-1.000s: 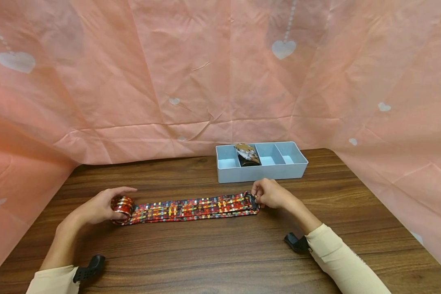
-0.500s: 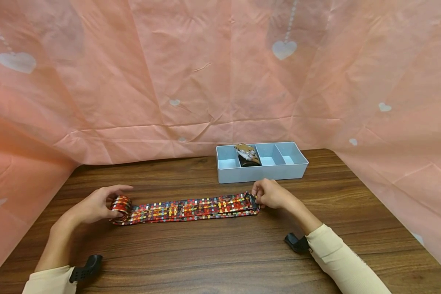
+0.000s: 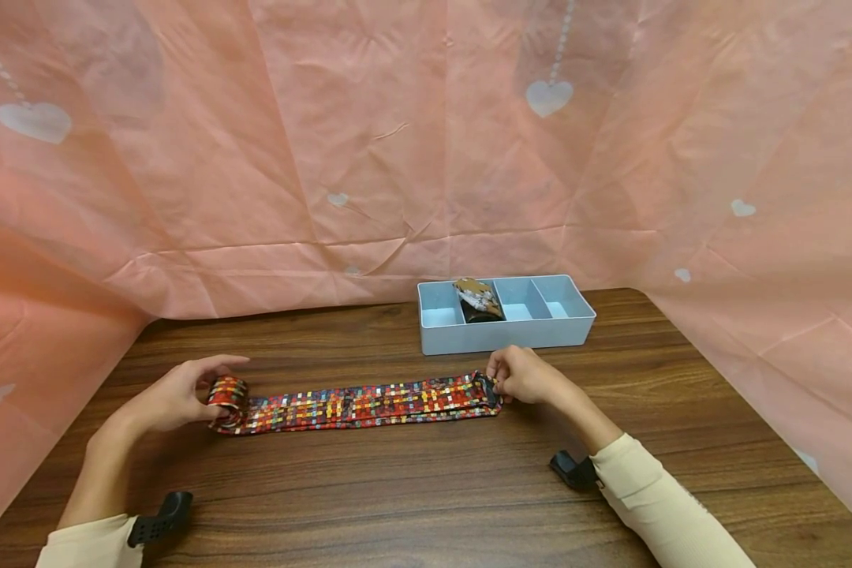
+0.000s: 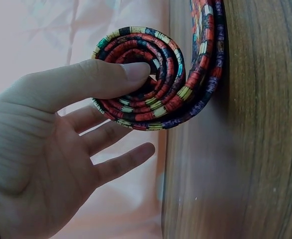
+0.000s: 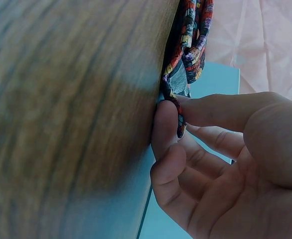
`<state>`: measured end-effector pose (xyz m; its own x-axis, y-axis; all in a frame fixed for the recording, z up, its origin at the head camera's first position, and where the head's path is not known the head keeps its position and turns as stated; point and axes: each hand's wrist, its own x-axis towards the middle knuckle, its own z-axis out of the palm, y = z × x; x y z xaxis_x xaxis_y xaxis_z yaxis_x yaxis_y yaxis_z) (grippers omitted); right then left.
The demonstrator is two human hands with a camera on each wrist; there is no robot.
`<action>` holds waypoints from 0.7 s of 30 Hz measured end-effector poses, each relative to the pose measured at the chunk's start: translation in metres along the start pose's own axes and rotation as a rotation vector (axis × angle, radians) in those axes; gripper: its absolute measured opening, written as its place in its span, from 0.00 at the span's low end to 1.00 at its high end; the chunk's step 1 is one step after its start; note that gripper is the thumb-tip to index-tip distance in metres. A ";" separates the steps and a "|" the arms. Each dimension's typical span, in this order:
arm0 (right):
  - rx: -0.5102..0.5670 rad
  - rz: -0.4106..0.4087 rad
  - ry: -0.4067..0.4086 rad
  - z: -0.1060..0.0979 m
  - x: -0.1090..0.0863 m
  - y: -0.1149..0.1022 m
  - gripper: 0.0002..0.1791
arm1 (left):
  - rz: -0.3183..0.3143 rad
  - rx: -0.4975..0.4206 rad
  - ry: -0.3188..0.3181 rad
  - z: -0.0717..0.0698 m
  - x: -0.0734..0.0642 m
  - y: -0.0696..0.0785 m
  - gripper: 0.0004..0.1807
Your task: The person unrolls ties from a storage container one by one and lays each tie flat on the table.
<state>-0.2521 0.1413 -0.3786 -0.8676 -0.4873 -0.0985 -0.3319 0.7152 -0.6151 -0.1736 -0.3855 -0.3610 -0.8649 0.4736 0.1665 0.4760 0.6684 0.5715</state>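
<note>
A necktie [image 3: 369,404] in a red, yellow and dark woven-check pattern lies in a long strip across the wooden table. Its left part is wound into a coil [image 4: 171,99], standing on edge. My left hand [image 3: 173,397] holds this coil, thumb across its side at the centre and fingers around the far side; the little finger is extended. At the other end of the strip, my right hand [image 3: 528,375] pinches the tie's tip between thumb and index finger, close to the tabletop. In the right wrist view, a grey lining [image 5: 177,79] shows inside the tie's folded end.
Behind my right hand stands a light blue organizer box [image 3: 504,339] with several compartments. One compartment holds a rolled brown, white and black patterned cloth [image 3: 479,298]. Pink fabric with hearts [image 3: 397,158] encloses the table [image 3: 369,497] at back and sides.
My left hand and the coil have shifted slightly to the left, and the flat stretch of tie has grown a little longer. My right hand and the box have stayed where they were.
</note>
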 end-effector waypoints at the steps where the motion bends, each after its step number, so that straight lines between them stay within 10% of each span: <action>1: 0.000 0.000 0.000 0.000 0.000 0.000 0.10 | 0.007 -0.001 0.004 0.000 0.000 -0.001 0.40; 11: 0.000 0.001 -0.007 0.000 -0.001 0.000 0.10 | 0.033 -0.002 0.024 -0.003 -0.006 -0.007 0.41; 21: 0.012 0.015 -0.013 0.000 0.000 0.000 0.09 | -0.075 0.000 -0.041 -0.003 -0.006 -0.004 0.44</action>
<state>-0.2518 0.1416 -0.3787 -0.8679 -0.4826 -0.1178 -0.3141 0.7168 -0.6225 -0.1707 -0.3931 -0.3615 -0.8909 0.4452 0.0898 0.4098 0.7027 0.5816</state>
